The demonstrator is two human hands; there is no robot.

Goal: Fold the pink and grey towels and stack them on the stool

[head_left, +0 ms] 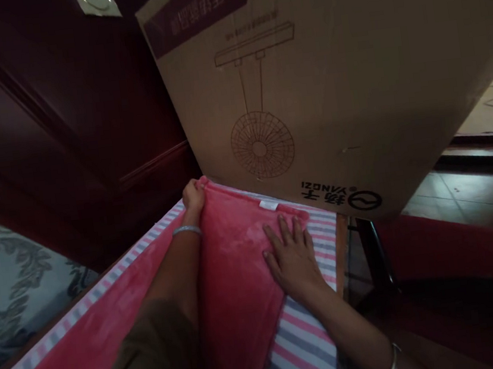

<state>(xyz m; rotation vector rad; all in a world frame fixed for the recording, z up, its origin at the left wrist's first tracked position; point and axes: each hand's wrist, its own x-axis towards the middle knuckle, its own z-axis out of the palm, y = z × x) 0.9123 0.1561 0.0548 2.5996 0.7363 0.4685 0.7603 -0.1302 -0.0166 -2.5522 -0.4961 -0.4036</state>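
Note:
A long piece of pink plush fabric [239,269], perhaps a blanket, lies over a striped pink, grey and white cloth [300,345]. At its far left corner, my left hand [194,195] grips the edge with closed fingers. My right hand [294,256] rests flat with fingers spread, near the fabric's far right end. Just beyond those fingertips a small white label [269,205] sits on the far edge. The near part of the pink fabric runs out of view, partly hidden by my left arm.
A tall cardboard box [330,96] with a printed fan drawing stands right behind the far edge. Dark red wooden panelling [62,111] rises at the left. On the right are a dark chair-like frame [377,252] and a red surface [442,244].

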